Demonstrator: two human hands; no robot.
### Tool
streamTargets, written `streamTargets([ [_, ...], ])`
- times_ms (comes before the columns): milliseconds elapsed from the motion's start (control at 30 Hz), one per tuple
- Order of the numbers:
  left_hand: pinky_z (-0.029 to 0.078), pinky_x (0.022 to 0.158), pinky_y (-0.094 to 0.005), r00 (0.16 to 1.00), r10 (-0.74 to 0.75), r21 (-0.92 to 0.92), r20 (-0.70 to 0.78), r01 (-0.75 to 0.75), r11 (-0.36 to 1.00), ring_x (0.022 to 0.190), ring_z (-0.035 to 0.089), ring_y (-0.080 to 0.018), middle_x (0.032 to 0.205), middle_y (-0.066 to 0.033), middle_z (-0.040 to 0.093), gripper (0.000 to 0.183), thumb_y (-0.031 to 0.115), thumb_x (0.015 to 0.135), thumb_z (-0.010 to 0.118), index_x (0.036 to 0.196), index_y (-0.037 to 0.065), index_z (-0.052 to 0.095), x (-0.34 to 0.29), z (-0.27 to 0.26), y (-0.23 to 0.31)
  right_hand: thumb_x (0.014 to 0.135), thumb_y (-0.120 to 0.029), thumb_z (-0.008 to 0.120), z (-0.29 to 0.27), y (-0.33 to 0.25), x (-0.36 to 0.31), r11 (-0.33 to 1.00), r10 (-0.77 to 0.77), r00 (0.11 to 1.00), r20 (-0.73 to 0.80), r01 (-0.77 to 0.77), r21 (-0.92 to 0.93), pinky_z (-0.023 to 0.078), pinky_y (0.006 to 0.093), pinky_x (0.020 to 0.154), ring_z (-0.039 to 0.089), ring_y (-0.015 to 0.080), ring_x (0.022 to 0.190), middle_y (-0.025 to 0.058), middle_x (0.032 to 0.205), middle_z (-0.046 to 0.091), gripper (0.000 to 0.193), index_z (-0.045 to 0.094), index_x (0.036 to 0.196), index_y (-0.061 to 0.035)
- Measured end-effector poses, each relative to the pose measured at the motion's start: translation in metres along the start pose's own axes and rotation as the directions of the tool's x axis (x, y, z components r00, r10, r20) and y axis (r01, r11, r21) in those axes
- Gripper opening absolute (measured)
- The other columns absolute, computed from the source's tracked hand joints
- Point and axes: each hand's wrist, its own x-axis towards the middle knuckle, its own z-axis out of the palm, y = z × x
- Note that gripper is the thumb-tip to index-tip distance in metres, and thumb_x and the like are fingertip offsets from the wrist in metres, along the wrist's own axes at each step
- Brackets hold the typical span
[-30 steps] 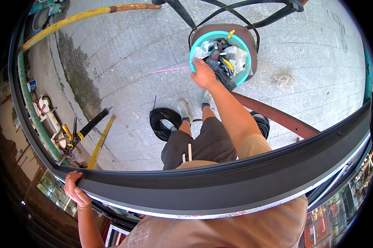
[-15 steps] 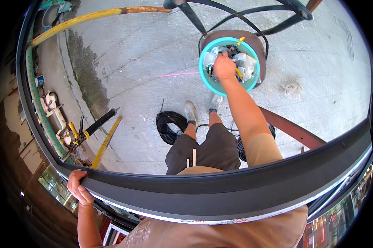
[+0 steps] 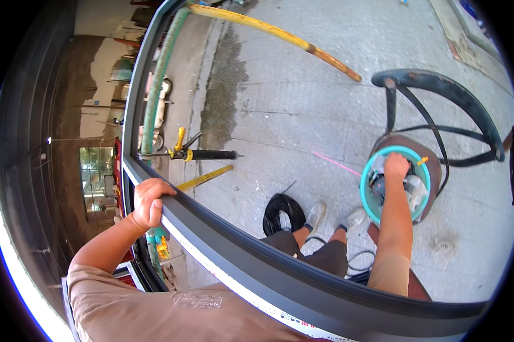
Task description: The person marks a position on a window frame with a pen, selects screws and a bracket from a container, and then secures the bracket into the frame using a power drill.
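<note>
My left hand (image 3: 150, 200) is closed over the edge of a long dark grey frame (image 3: 240, 245) near its corner, with the thumb on the near side. The frame crosses in front of my body, and a pale printed strip runs along its near edge. My right hand (image 3: 396, 167) reaches over the frame into a teal bucket (image 3: 364, 188). Its fingers curl down among the contents, their tips hidden; what they hold, if anything, I cannot make out. Clear plastic bags (image 3: 417, 191) and dark small items fill the bucket, and a yellow piece (image 3: 422, 161) sticks up at its rim.
Under the bucket is a brown chair seat (image 3: 435, 182) with a black curved backrest (image 3: 467, 97). A caulking gun (image 3: 211, 154) with a black barrel sits beside the frame's left side, near a yellow pole (image 3: 211, 175). Coiled black cable (image 3: 271, 211) lies by my feet.
The view has turned, so the bucket and chair appear farther right and lower, and the frame slants. My left hand keeps its hold; my right hand is still in the bucket, nearer its far rim.
</note>
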Motion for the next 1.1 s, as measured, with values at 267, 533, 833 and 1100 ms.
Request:
streamTargets([
  [267, 0.057, 0.077, -0.0485, 0.999, -0.027, 0.005, 0.024, 0.027, 1.000, 0.076, 0.069, -0.0400, 0.084, -0.0195, 0.070, 0.049, 0.038, 0.102, 0.041, 0.091, 0.000, 0.069, -0.001, -0.001, 0.006, 0.100, -0.020, 0.060, 0.022, 0.000, -0.003, 1.000, 0.029, 0.993, -0.113, -0.028, 0.013, 0.065, 0.0445, 0.078, 0.081, 0.0309, 0.090, 0.0113, 0.096, 0.082, 0.024, 0.081, 0.094, -0.0103],
  [533, 0.059, 0.080, -0.0492, 1.000, -0.016, 0.001, 0.024, 0.016, 1.000, 0.076, 0.070, -0.0393, 0.083, -0.0186, 0.070, 0.047, 0.037, 0.102, 0.041, 0.091, 0.000, 0.068, 0.000, -0.003, 0.002, 0.101, -0.022, 0.062, 0.016, 0.001, -0.008, 0.998, 0.010, 0.999, -0.049, -0.013, -0.069, 0.064, 0.0429, 0.083, 0.080, 0.0282, 0.094, 0.0083, 0.108, 0.080, 0.019, 0.077, 0.106, -0.0125],
  [833, 0.060, 0.081, -0.0487, 1.000, -0.023, -0.002, 0.015, 0.023, 1.000, 0.075, 0.070, -0.0386, 0.083, -0.0175, 0.071, 0.047, 0.037, 0.101, 0.042, 0.090, 0.000, 0.068, -0.001, -0.001, 0.002, 0.102, -0.021, 0.059, 0.023, 0.003, -0.010, 0.998, -0.030, 0.991, -0.133, 0.023, -0.053, 0.065, 0.0422, 0.075, 0.081, 0.0281, 0.086, 0.0097, 0.097, 0.081, 0.018, 0.075, 0.100, -0.0120],
  [1100, 0.060, 0.082, -0.0490, 1.000, -0.012, -0.008, 0.010, 0.012, 1.000, 0.075, 0.071, -0.0378, 0.084, -0.0173, 0.072, 0.045, 0.035, 0.100, 0.042, 0.090, 0.000, 0.069, 0.004, -0.001, 0.002, 0.104, -0.019, 0.055, 0.024, 0.005, -0.004, 1.000, 0.024, 0.995, -0.092, -0.024, 0.005, 0.065, 0.0457, 0.075, 0.081, 0.0333, 0.087, 0.0148, 0.098, 0.080, 0.024, 0.076, 0.099, -0.0082],
])
